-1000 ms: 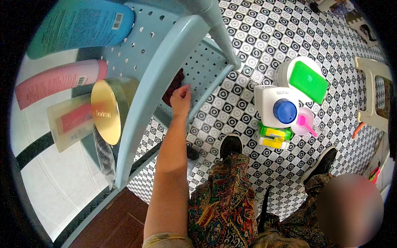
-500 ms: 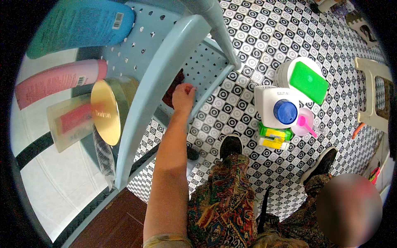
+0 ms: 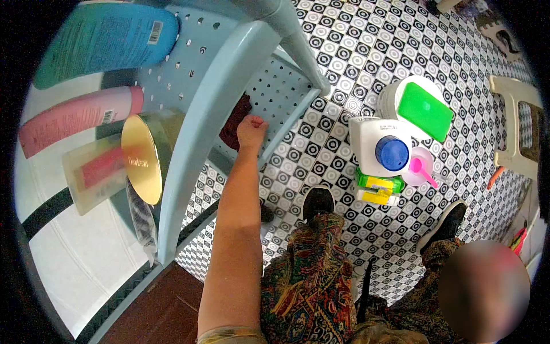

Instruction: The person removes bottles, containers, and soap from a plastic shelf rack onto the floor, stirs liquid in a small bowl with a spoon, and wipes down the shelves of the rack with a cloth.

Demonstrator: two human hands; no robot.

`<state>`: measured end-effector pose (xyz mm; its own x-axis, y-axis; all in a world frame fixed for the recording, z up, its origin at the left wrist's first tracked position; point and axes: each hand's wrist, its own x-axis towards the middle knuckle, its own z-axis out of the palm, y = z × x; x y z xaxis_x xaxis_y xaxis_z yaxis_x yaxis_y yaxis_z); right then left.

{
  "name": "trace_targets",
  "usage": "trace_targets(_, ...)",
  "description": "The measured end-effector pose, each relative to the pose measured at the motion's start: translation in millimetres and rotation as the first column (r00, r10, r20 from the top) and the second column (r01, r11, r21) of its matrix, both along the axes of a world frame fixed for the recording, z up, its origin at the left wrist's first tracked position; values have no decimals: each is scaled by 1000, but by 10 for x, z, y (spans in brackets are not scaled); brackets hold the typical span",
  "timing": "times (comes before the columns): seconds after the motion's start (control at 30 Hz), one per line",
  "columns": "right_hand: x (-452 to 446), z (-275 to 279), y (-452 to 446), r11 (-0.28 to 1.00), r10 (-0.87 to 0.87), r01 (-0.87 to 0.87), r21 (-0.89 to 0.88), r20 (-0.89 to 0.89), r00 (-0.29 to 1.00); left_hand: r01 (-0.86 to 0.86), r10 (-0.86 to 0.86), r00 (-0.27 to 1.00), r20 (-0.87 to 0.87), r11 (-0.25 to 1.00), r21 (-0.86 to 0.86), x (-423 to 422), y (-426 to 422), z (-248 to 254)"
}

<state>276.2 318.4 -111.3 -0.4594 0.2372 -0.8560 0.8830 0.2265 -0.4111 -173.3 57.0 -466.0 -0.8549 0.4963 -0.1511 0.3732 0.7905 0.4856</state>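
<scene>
My left hand (image 3: 252,131) reaches into the lower tier of a light blue plastic rack (image 3: 229,74). Its fingers are curled together, and whatever they hold is hidden. A dark reddish-brown item (image 3: 235,123), perhaps a cloth, lies against the hand on the perforated lower shelf (image 3: 281,92). On the upper tier, nearer the camera, are a blue bottle (image 3: 106,43), a pink tube (image 3: 77,117), a round gold-lidded container (image 3: 141,160) and a translucent box with something red inside (image 3: 94,172). My right hand is out of view.
On the patterned tile floor (image 3: 338,69) stand a white jug with a blue cap (image 3: 392,153), a green box on a white tub (image 3: 424,112), a pink scoop (image 3: 423,172) and green-yellow packs (image 3: 378,189). A beige stool (image 3: 504,114) is at right, a blurred shape (image 3: 484,292) lower right.
The view has shifted slightly. My left hand has moved a little within the lower shelf, its fingers still curled, and more of the reddish-brown item shows beside it.
</scene>
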Motion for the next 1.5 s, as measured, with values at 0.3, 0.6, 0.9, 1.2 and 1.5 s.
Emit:
trace_targets(0.3, -19, -40, -85, 984, -171, 173, 39, -53, 984, -38, 35, 997, 70, 998, 44, -38, -80, -20)
trace_targets(0.6, 20, -14, -16, 1000, -23, 23, 8, 3, 1000, -43, 59, 928, -367, 998, 52, 107, -1, 646)
trace_targets(0.9, -50, -1, -13, 1000, 10, -9, 29, -35, 999, 79, -99, 983, -154, 988, -130, -61, -117, 428)
trace_targets(1.2, -15, 6, -15, 1000, -15, 16, 11, -44, 999, 85, -80, 996, -49, 990, 114, 0, -212, 571)
trace_targets(1.5, 83, -16, -5, 999, -39, 39, -6, -26, 999, 147, -118, 960, -253, 984, 101, 12, -114, 794)
